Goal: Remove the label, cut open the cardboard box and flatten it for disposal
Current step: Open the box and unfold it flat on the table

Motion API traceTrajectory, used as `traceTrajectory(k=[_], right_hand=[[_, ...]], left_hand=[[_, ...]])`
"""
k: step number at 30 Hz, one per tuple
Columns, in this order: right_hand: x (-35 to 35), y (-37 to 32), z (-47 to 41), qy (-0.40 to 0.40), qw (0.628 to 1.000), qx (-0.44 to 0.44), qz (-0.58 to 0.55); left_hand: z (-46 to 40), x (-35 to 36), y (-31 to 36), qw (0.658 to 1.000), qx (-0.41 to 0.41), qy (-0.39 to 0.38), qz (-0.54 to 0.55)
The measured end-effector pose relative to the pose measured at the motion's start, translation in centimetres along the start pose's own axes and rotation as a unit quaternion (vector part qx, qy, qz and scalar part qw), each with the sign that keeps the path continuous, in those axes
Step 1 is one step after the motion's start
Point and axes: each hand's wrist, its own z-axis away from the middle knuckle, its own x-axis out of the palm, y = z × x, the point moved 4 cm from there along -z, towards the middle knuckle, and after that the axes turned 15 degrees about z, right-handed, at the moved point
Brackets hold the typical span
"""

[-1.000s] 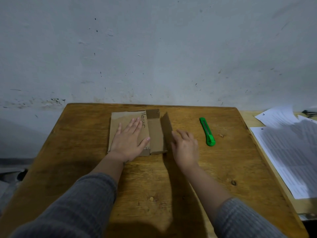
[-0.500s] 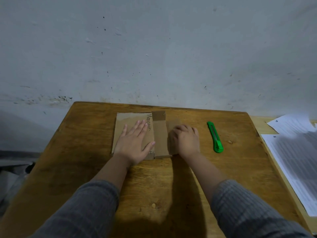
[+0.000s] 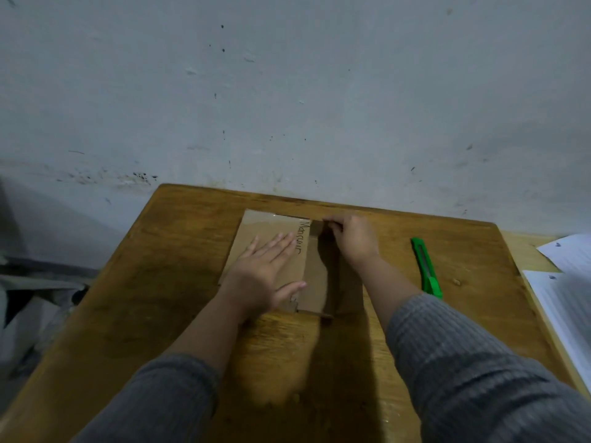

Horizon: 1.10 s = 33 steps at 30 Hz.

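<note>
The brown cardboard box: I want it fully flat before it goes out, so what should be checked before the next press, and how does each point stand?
1. Left hand pinning the brown cardboard box flat on the wooden table: ok.
2. Right hand gripping the far end of the right panel: ok.
3. Right panel fully flat: not ok, it looks raised with shadow beneath.
4. Green utility knife clear of both hands: ok.
5. Knife blade retracted: cannot tell.
6. Label removed: cannot tell; only handwriting shows.

papers cut off rt, box part-hidden – hands
</note>
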Motion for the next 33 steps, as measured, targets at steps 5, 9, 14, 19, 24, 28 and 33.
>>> traceTrajectory(k=[5, 9, 14, 19, 24, 28, 33], right_hand=[[-0.9, 2.0, 4.7, 0.015, 0.997, 0.074, -0.02], [-2.0, 3.5, 9.9, 0.031, 0.987, 0.144, -0.069], [-1.8, 4.0, 16.6, 0.057, 0.967, 0.217, -0.122], [-1.6, 3.8, 21.8, 0.074, 0.947, 0.278, -0.146], [-2.0, 4.4, 27.5, 0.065, 0.946, 0.273, -0.165], [-2.4, 5.1, 30.7, 0.054, 0.956, 0.251, -0.138], [-5.1, 3.4, 30.7, 0.079, 0.992, 0.086, -0.046]], left_hand=[[0.7, -0.4, 1.0, 0.997, -0.055, -0.048, -0.026], [4.0, -0.1, 1.6, 0.991, -0.126, 0.046, 0.031], [8.4, 1.0, 2.7, 0.951, -0.218, 0.095, 0.196], [10.8, 1.2, 4.6, 0.92, -0.234, 0.115, 0.292], [12.8, 2.1, 5.4, 0.914, -0.218, 0.099, 0.328], [14.2, 2.1, 6.5, 0.918, -0.195, 0.077, 0.336], [14.8, 2.4, 7.1, 0.933, -0.185, 0.038, 0.306]])
